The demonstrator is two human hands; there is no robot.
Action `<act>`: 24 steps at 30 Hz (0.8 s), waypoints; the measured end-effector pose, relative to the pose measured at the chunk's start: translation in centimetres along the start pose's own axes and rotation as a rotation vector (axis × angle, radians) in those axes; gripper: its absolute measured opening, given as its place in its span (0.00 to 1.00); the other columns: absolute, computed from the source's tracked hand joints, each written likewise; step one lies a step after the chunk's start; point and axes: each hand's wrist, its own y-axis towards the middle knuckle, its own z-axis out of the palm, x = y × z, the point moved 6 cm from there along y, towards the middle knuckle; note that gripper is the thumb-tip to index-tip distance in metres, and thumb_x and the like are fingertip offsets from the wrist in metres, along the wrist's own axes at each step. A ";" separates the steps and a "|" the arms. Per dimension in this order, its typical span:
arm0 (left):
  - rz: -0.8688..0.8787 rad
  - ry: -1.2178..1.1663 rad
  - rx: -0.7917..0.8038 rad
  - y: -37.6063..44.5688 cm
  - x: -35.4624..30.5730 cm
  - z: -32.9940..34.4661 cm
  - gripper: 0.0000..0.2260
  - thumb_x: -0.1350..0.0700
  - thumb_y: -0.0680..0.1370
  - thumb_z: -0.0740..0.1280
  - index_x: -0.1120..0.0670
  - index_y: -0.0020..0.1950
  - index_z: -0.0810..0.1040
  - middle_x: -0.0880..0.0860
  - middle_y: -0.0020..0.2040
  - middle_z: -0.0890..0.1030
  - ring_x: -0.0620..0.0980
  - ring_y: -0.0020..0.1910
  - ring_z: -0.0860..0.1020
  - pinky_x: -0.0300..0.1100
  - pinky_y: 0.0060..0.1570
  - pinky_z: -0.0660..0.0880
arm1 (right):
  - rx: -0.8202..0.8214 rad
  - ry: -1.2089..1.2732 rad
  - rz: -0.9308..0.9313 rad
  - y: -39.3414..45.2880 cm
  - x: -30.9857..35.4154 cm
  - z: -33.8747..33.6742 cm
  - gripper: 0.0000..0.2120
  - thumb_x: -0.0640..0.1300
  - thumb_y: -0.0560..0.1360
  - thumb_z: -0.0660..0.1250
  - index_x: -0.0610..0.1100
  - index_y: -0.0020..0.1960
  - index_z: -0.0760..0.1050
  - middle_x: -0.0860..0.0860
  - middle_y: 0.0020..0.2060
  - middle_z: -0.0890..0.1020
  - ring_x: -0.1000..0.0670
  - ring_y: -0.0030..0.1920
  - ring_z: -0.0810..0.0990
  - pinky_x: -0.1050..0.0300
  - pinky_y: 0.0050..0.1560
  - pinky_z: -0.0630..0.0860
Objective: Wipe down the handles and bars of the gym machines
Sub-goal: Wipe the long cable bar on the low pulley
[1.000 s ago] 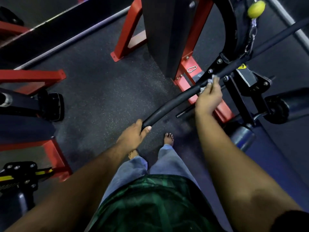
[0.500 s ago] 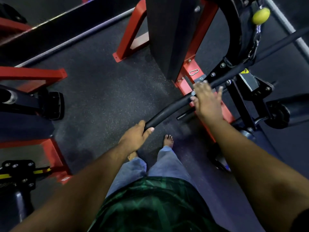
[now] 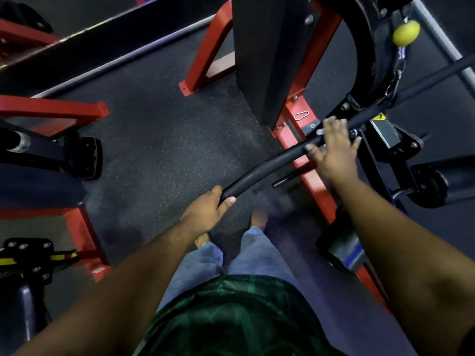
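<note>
A long black lat bar (image 3: 259, 173) runs from near my waist up to the right, hanging on a chain below a yellow ball (image 3: 406, 32). My left hand (image 3: 208, 211) grips the bar's padded near end, thumb on top. Further up, my right hand (image 3: 332, 149) lies flat across the bar with its fingers spread. A small bit of white cloth (image 3: 320, 131) shows at its fingertips; the rest is hidden under the palm.
The black weight-stack tower (image 3: 259, 60) on its red frame (image 3: 308, 176) stands right behind the bar. A padded seat (image 3: 344, 250) is low on the right. Other red machine frames (image 3: 54, 109) and a black foot plate (image 3: 87, 158) crowd the left. My bare feet stand on rubber floor (image 3: 159, 150).
My right hand went from pinching the cloth on the bar to lying flat with fingers spread, and slid a little down the bar. My left hand kept its grip.
</note>
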 end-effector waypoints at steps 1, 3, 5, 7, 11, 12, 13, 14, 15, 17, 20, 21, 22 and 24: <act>-0.009 -0.003 -0.009 0.0 0.0 0.1 0.17 0.39 0.84 0.57 0.52 0.52 0.64 0.49 0.40 0.71 0.54 0.41 0.73 0.48 0.40 0.67 | -0.008 0.060 0.065 1.0 -1.6 -0.7 0.46 0.74 0.75 0.52 0.46 0.83 0.51 0.48 0.83 0.52 0.47 0.82 0.45 0.27 0.75 0.43; -0.026 -0.009 -0.022 0.0 0.2 0.2 0.18 0.38 0.84 0.57 0.52 0.52 0.65 0.51 0.41 0.73 0.55 0.41 0.75 0.50 0.39 0.69 | -0.029 0.173 0.119 1.7 -2.3 -1.2 0.51 0.78 0.74 0.47 0.42 0.83 0.49 0.47 0.83 0.50 0.44 0.82 0.43 0.29 0.77 0.45; -0.036 -0.018 -0.025 0.0 0.5 0.3 0.19 0.36 0.83 0.57 0.53 0.52 0.66 0.52 0.42 0.74 0.56 0.42 0.77 0.52 0.41 0.73 | -0.033 0.237 0.097 0.6 0.1 0.1 0.52 0.78 0.75 0.45 0.40 0.83 0.49 0.43 0.83 0.50 0.40 0.82 0.43 0.32 0.78 0.46; -0.044 -0.035 -0.017 0.2 0.7 0.2 0.22 0.34 0.82 0.56 0.53 0.53 0.67 0.53 0.43 0.76 0.55 0.43 0.78 0.55 0.44 0.76 | 0.002 0.238 -0.001 -2.2 3.8 2.4 0.48 0.75 0.77 0.47 0.40 0.83 0.50 0.41 0.82 0.51 0.38 0.82 0.44 0.35 0.79 0.45; -0.048 -0.022 -0.004 0.5 0.6 0.0 0.20 0.34 0.82 0.56 0.52 0.54 0.68 0.54 0.44 0.77 0.55 0.43 0.78 0.57 0.45 0.76 | 0.052 0.153 -0.243 -5.5 7.0 4.3 0.44 0.72 0.79 0.50 0.42 0.83 0.50 0.46 0.83 0.50 0.45 0.82 0.43 0.42 0.79 0.41; -0.046 -0.018 -0.006 0.5 0.5 0.0 0.19 0.35 0.82 0.56 0.51 0.53 0.67 0.53 0.44 0.76 0.55 0.42 0.78 0.56 0.45 0.76 | 0.033 0.127 -0.230 -4.7 5.9 4.0 0.44 0.72 0.78 0.50 0.43 0.83 0.50 0.47 0.83 0.50 0.45 0.82 0.44 0.41 0.79 0.42; -0.049 -0.015 -0.009 0.5 0.5 0.1 0.18 0.35 0.83 0.57 0.51 0.53 0.67 0.53 0.43 0.76 0.55 0.42 0.78 0.55 0.44 0.75 | 0.005 0.113 -0.175 -3.4 4.3 3.5 0.45 0.73 0.78 0.49 0.43 0.83 0.49 0.47 0.83 0.49 0.44 0.82 0.45 0.38 0.79 0.44; -0.052 -0.009 -0.008 0.4 0.4 0.2 0.18 0.36 0.83 0.57 0.51 0.53 0.67 0.52 0.43 0.76 0.54 0.42 0.77 0.54 0.43 0.75 | -0.034 0.118 -0.093 -1.9 2.3 2.7 0.46 0.73 0.78 0.49 0.42 0.83 0.49 0.46 0.83 0.49 0.42 0.82 0.45 0.37 0.78 0.46; -0.052 -0.003 -0.012 0.3 0.3 0.3 0.18 0.36 0.83 0.57 0.51 0.53 0.67 0.52 0.43 0.76 0.54 0.42 0.77 0.54 0.42 0.75 | -0.075 0.150 -0.007 -0.3 0.4 1.8 0.47 0.74 0.77 0.48 0.41 0.83 0.49 0.43 0.82 0.49 0.40 0.82 0.45 0.35 0.78 0.47; -0.052 -0.006 -0.031 0.2 0.1 0.4 0.18 0.36 0.83 0.57 0.52 0.53 0.67 0.53 0.44 0.76 0.55 0.43 0.77 0.54 0.43 0.74 | -0.129 0.266 0.122 2.3 -2.6 0.1 0.50 0.75 0.76 0.46 0.38 0.82 0.49 0.41 0.82 0.49 0.38 0.82 0.44 0.36 0.79 0.47; -0.060 -0.015 -0.044 0.1 0.0 0.5 0.18 0.37 0.83 0.58 0.52 0.54 0.67 0.51 0.43 0.74 0.55 0.43 0.76 0.51 0.41 0.71 | -0.172 0.383 0.243 2.8 -2.3 -0.2 0.51 0.76 0.76 0.46 0.37 0.82 0.49 0.40 0.82 0.48 0.38 0.82 0.43 0.38 0.79 0.46; -0.062 -0.019 -0.045 0.0 0.0 0.5 0.17 0.37 0.83 0.57 0.51 0.54 0.67 0.49 0.42 0.73 0.54 0.42 0.75 0.50 0.39 0.69 | -0.175 0.371 0.249 1.8 -1.1 0.3 0.49 0.74 0.77 0.46 0.37 0.82 0.49 0.40 0.82 0.49 0.37 0.82 0.44 0.38 0.80 0.46; -0.065 -0.023 -0.049 -0.1 0.1 0.5 0.17 0.36 0.83 0.58 0.50 0.54 0.66 0.49 0.41 0.72 0.53 0.42 0.75 0.49 0.39 0.68 | -0.160 0.332 0.222 0.4 0.5 1.2 0.47 0.73 0.79 0.45 0.37 0.82 0.49 0.40 0.82 0.49 0.38 0.82 0.44 0.39 0.80 0.46; -0.067 -0.030 -0.058 -0.3 0.2 0.4 0.16 0.36 0.83 0.58 0.49 0.54 0.67 0.49 0.42 0.72 0.53 0.42 0.75 0.48 0.38 0.68 | -0.083 0.234 0.067 -3.4 5.0 3.1 0.43 0.69 0.81 0.43 0.38 0.82 0.50 0.42 0.82 0.51 0.39 0.82 0.44 0.42 0.80 0.43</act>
